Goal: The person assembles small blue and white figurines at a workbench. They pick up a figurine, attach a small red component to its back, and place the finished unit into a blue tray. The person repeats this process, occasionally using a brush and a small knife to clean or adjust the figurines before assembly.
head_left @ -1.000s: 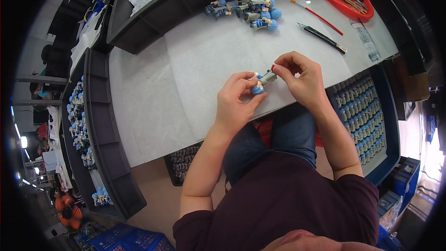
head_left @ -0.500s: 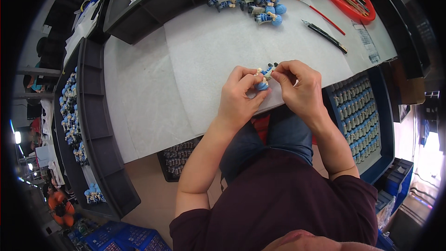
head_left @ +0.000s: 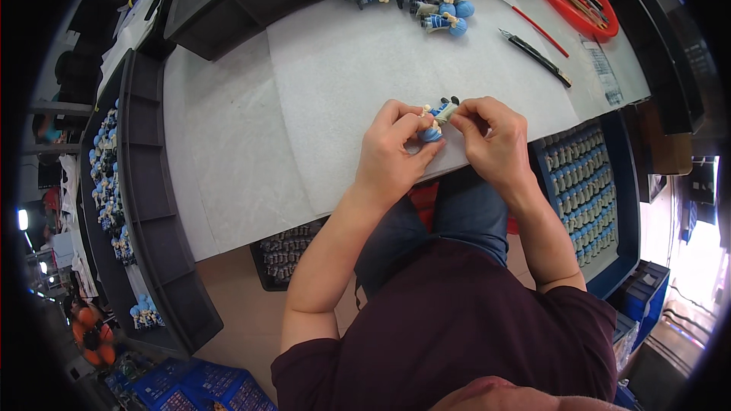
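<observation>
A small figurine [head_left: 439,112] with blue hair, a blue and pale outfit and dark shoes is held over the near edge of the paper-covered table. My left hand [head_left: 392,148] is closed, its fingers and thumb around the figurine's head end. Thumb and forefinger of my right hand [head_left: 491,137] pinch at the pale lower part of the figurine's clothing. What exactly those right fingertips grip is partly hidden. Beyond the hands, several similar figurines [head_left: 443,23] lie in a group at the far side of the paper [head_left: 350,76].
At the far right are a red-handled brush [head_left: 541,30], a black pen-like tool [head_left: 537,58] and a red dish [head_left: 609,29] of brushes. A blue crate [head_left: 628,236] of standing figurines is at the right, a dark divided tray [head_left: 164,228] at the left. Another dark tray [head_left: 211,44] spans the back.
The figurine's legs and dark shoes show more clearly between the hands. Both hands keep nearly the same place and grip, while the whole view has shifted slightly.
</observation>
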Available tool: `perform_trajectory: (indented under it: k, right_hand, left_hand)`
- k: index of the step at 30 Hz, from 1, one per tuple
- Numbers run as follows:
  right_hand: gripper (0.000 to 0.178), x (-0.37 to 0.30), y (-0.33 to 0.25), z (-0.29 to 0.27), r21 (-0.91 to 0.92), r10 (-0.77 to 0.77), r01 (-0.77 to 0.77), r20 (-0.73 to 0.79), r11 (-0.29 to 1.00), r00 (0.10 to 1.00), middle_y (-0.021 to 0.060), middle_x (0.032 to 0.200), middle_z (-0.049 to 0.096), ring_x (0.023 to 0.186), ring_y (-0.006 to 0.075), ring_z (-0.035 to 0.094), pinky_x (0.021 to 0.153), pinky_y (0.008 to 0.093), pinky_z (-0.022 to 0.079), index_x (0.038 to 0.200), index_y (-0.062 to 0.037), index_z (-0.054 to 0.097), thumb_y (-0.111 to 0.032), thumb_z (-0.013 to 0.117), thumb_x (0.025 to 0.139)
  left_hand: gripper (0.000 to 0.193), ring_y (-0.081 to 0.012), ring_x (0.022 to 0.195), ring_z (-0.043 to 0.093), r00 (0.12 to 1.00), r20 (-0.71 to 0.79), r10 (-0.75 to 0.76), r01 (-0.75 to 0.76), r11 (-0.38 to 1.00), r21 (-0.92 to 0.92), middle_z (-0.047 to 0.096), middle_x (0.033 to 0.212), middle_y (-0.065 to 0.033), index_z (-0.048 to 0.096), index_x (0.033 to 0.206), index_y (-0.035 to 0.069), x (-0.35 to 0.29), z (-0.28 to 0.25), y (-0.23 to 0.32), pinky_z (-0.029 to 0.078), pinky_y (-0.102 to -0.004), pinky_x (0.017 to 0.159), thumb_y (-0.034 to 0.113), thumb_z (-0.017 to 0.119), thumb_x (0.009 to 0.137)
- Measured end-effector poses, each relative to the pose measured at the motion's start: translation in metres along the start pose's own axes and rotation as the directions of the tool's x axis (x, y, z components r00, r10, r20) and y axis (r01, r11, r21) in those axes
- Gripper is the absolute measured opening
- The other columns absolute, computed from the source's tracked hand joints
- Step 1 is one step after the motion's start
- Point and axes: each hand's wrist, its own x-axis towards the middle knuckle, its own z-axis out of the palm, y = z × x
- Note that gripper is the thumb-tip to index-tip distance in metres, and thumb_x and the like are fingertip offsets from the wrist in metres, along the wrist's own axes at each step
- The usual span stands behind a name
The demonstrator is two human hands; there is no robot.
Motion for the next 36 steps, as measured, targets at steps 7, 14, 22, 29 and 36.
perform_trajectory:
  k: [7, 14, 22, 29, 36]
  right_hand:
    - [0.007, 0.002, -0.008, 0.003, 0.026, -0.054, 0.055, -0.017, 0.998, 0.998, 0.0125, 0.072, 0.062, 0.061, 0.0239, 0.061, 0.055, 0.0306, 0.046, 0.077, 0.0023, 0.062, 0.003, 0.065, 0.071]
    - [0.008, 0.004, -0.011, 0.003, 0.029, -0.091, 0.091, -0.002, 0.995, 0.996, 0.0122, 0.071, 0.061, 0.061, 0.0252, 0.060, 0.055, 0.0320, 0.045, 0.078, 0.0002, 0.063, 0.002, 0.065, 0.071]
    - [0.008, 0.010, 0.014, -0.015, 0.002, 0.022, -0.022, -0.083, 1.000, 0.996, 0.0108, 0.069, 0.061, 0.056, 0.0207, 0.057, 0.053, 0.0291, 0.045, 0.078, 0.0006, 0.063, 0.001, 0.067, 0.071]
    - [0.013, 0.041, 0.015, -0.014, -0.253, -0.336, 0.309, -0.070, 0.917, 0.939, 0.0119, 0.090, 0.063, 0.083, 0.0238, 0.058, 0.068, 0.0321, 0.047, 0.087, -0.0012, 0.066, -0.010, 0.066, 0.077]
    - [0.021, 0.018, -0.010, -0.035, 0.210, -0.134, 0.064, 0.337, 0.976, 0.932, 0.0120, 0.095, 0.062, 0.088, 0.0260, 0.059, 0.069, 0.0321, 0.048, 0.093, -0.0006, 0.064, -0.008, 0.069, 0.074]
  left_hand:
    - [0.026, -0.0182, 0.084, 0.064, 1.000, 0.003, -0.001, 0.001, 1.000, -0.016, 0.058, 0.095, -0.0124, 0.064, 0.089, -0.004, -0.002, 0.002, -0.001, 0.056, -0.0271, 0.070, 0.000, 0.075, 0.066]
    - [0.027, -0.0181, 0.084, 0.064, 1.000, -0.004, -0.020, 0.020, 0.999, -0.028, 0.058, 0.095, -0.0123, 0.064, 0.090, -0.004, 0.003, -0.001, -0.002, 0.056, -0.0265, 0.072, 0.000, 0.075, 0.066]
    - [0.025, -0.0181, 0.089, 0.062, 0.995, 0.014, -0.099, 0.100, 0.984, -0.145, 0.056, 0.100, -0.0121, 0.063, 0.091, -0.003, 0.003, 0.000, 0.000, 0.056, -0.0279, 0.079, -0.004, 0.073, 0.068]
    - [0.023, -0.0187, 0.094, 0.060, 0.995, -0.040, -0.096, 0.085, 0.971, -0.222, 0.052, 0.110, -0.0125, 0.062, 0.090, -0.004, 0.000, -0.003, 0.002, 0.055, -0.0304, 0.083, -0.008, 0.070, 0.069]
    - [0.020, -0.0220, 0.092, 0.058, 0.954, -0.096, 0.284, -0.274, 0.956, 0.107, 0.049, 0.114, -0.0154, 0.062, 0.086, 0.000, 0.000, -0.001, 0.001, 0.053, -0.0333, 0.082, -0.011, 0.067, 0.070]
